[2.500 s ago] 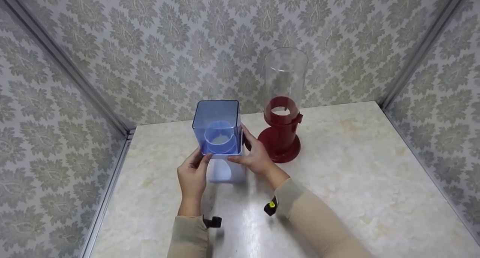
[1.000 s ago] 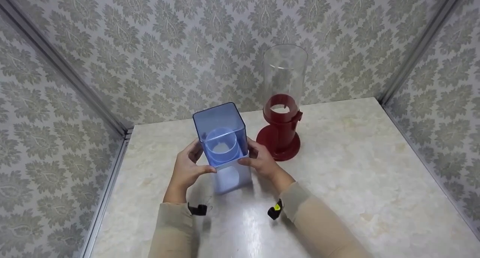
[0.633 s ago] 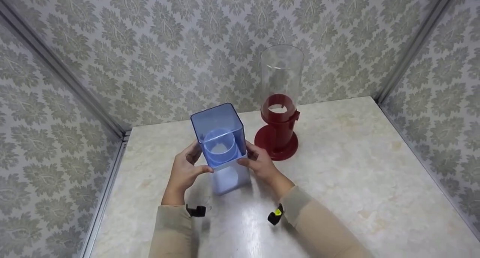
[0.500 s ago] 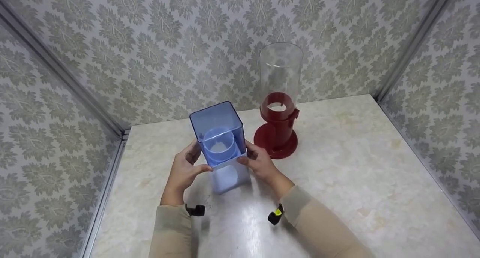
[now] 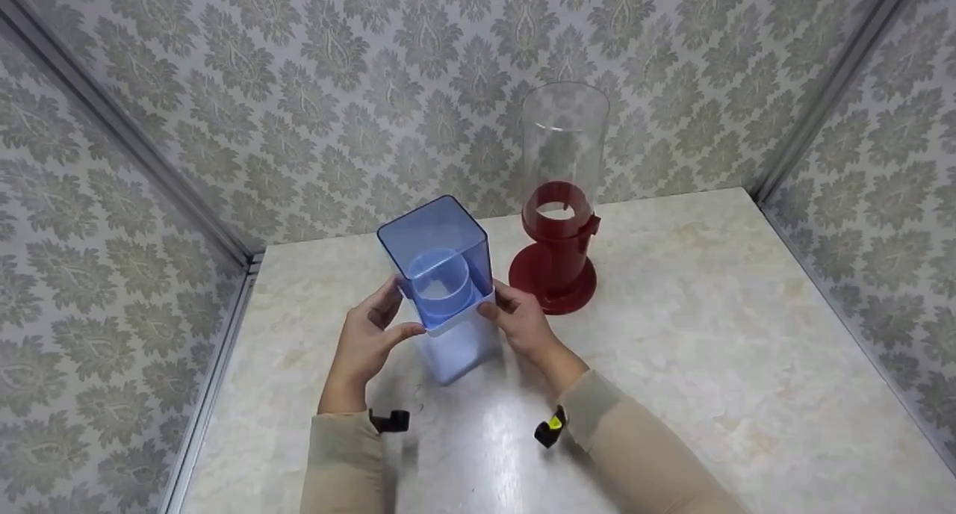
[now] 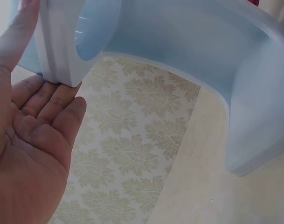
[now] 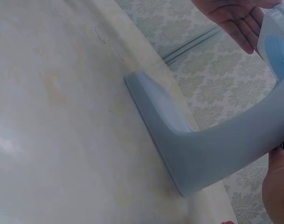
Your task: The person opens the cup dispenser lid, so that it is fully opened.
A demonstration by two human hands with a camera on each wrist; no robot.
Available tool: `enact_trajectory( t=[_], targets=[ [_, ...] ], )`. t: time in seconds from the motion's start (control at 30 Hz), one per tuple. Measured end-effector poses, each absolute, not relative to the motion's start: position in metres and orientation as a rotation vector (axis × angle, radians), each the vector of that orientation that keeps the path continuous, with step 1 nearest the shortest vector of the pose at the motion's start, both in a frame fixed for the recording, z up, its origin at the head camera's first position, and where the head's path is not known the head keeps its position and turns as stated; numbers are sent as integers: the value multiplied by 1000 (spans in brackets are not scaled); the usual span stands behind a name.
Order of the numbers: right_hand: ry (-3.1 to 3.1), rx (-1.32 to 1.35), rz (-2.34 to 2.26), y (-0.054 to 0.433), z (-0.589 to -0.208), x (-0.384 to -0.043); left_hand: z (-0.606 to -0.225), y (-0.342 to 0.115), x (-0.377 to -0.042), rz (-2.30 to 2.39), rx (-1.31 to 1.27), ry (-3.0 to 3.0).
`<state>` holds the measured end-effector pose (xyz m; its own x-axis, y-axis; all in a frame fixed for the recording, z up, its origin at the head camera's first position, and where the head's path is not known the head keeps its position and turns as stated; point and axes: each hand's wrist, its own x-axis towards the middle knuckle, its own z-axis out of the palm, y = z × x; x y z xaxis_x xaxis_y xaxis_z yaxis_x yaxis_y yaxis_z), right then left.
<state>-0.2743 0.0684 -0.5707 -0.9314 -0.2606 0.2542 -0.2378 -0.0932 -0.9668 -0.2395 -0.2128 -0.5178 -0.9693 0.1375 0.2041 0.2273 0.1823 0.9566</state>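
Both hands hold a dispenser, a see-through blue square bin (image 5: 433, 234) on a pale blue stand (image 5: 463, 350). Inside the bin sits a round blue ring (image 5: 441, 305). My left hand (image 5: 366, 342) grips the collar under the bin at the left, thumb along its front edge. In the left wrist view, the fingers (image 6: 62, 98) curl beneath that collar. On the opposite side, my right hand (image 5: 529, 327) holds the collar with its thumb at the front; its other fingers are mostly hidden. The stand's foot (image 7: 165, 144) is right at the tabletop in the right wrist view.
Behind and to the right stands a red dispenser (image 5: 556, 275) with a tall clear cylinder (image 5: 565, 133), close to my right hand. Patterned walls (image 5: 336, 88) enclose the marbled table (image 5: 709, 335) at the back and sides.
The blue dispenser has turned counter-clockwise as seen from above and come slightly toward me. Both hands have shifted round with it, keeping hold. The red dispenser stays in place.
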Motion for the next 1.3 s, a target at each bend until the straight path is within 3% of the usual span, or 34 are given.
enact_trajectory(
  t=[0.47,0.8,1.1,1.3],
  targets=[
    [2106,-359,-2335,59,-571,-270,-516,-207,-223,-1867,-131,-2183],
    [2101,-221,-2335,50,-560,-263,-514,-219,-210,-1775,-146,-2205],
    [2201,-578,-2368,42,-548,-240,-527,-224,-229,-1845,-243,-2159],
    [2478,-501,-2166,31,-534,-228,-522,-218,-260,-1959,-321,-2149]
  ],
)
